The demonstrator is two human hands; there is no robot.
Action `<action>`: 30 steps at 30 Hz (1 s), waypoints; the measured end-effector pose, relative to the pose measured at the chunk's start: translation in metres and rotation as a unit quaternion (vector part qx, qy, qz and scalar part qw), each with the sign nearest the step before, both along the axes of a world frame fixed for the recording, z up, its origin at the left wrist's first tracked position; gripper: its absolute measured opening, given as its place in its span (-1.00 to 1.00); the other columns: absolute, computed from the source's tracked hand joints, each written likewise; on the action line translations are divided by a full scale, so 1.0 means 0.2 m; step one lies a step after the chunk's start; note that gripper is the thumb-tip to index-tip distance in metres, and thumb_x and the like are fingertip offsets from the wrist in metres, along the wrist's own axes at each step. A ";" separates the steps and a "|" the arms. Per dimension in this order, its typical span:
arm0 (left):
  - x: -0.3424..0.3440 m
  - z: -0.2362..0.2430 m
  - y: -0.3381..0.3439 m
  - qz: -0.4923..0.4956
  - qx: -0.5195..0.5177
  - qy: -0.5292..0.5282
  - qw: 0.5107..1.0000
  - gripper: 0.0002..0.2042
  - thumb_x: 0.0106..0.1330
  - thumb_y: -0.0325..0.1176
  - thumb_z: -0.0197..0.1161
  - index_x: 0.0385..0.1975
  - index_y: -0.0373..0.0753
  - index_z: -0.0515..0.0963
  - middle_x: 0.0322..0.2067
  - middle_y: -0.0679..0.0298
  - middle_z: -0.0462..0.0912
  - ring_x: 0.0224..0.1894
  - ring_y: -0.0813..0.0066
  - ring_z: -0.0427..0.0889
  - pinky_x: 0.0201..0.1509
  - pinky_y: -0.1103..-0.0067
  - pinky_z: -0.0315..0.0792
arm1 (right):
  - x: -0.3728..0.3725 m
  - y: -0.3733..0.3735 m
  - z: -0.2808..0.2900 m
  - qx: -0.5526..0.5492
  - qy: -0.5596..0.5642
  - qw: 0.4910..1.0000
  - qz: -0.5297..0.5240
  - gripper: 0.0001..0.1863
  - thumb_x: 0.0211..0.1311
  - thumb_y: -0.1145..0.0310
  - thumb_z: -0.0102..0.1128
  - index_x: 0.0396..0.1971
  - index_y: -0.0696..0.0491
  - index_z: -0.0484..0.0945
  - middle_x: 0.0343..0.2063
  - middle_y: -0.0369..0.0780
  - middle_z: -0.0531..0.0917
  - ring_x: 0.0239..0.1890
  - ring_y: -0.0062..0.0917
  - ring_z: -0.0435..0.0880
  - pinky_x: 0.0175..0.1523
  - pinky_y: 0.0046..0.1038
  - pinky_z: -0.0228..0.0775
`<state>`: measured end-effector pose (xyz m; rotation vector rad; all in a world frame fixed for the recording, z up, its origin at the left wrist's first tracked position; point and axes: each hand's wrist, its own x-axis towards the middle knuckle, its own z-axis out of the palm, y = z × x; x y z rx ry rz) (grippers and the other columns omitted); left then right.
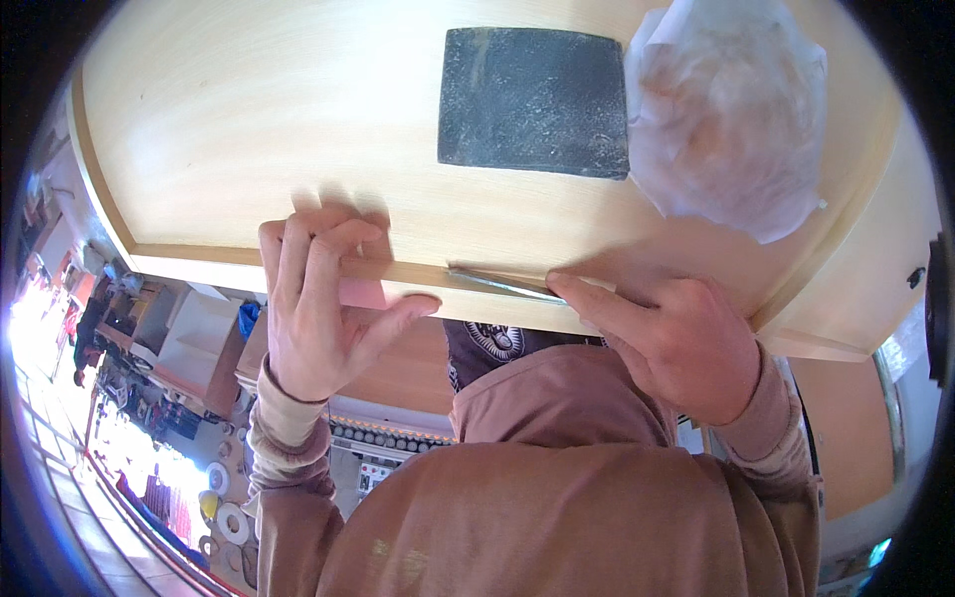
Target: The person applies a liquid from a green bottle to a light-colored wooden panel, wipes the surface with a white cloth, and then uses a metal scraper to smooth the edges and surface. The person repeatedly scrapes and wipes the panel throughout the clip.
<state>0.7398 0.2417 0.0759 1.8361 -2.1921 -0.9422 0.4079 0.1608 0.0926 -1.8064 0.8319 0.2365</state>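
Cluttered workshop shelving (199, 343) is filling the left background, with pale rolls (234, 522) lying below it; a broad, pale wooden panel (249, 149) with a raised wooden rim (194, 256) is spreading across the upper view; on it, a black, rectangular, scuffed sheet (532, 99) is lying beside a crumpled white wrapping (731, 119) with a brownish middle.

The right hand (686, 338) is closing firmly on 1 end of a slim, grey metal tool (502, 284), which is slanting along the near rim, its far tip pointing toward the left hand (318, 289); that hand is straddling the rim, fingers curling loosely and thumb spreading wide, seemingly clenching nothing.

Work along the rim is apparently going on, not finishing; no stretch is showing clearly as done, so how much is remaining I cannot tell.

No brand or label is reading clearly; a black cloth (497, 343) at the waist is bearing a white printed emblem, too small for making out.
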 end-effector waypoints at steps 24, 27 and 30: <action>-0.30 0.50 0.47 0.579 0.343 0.290 0.681 -0.82 0.58 -0.37 0.48 -0.25 -0.33 0.70 -0.39 0.13 0.86 -0.43 0.52 0.80 -0.40 0.64 0.52 | 0.02 0.19 0.16 -0.053 -0.098 0.991 0.069 -0.41 0.32 0.25 0.22 0.37 -0.30 0.77 -0.34 -0.44 0.59 -0.34 -0.53 0.62 -0.25 -0.42 0.58; -0.28 0.52 0.62 0.618 0.321 0.281 0.660 -0.71 0.66 -0.21 0.38 -0.31 -0.27 0.67 -0.41 0.14 0.84 -0.50 0.54 0.71 -0.43 0.66 0.45 | 0.01 0.22 0.14 -0.047 -0.125 0.990 0.052 -0.40 0.28 0.31 0.28 0.35 -0.28 0.78 -0.38 -0.42 0.56 -0.38 -0.52 0.59 -0.29 -0.42 0.54; -0.13 0.46 0.78 0.688 0.204 0.274 0.640 -0.81 0.67 -0.38 0.35 -0.26 -0.29 0.70 -0.44 0.12 0.84 -0.46 0.53 0.77 -0.47 0.66 0.41 | -0.04 0.20 0.14 -0.041 -0.113 0.993 0.004 -0.40 0.20 0.44 0.47 0.29 -0.21 0.82 -0.49 -0.37 0.48 -0.49 -0.48 0.51 -0.39 -0.38 0.46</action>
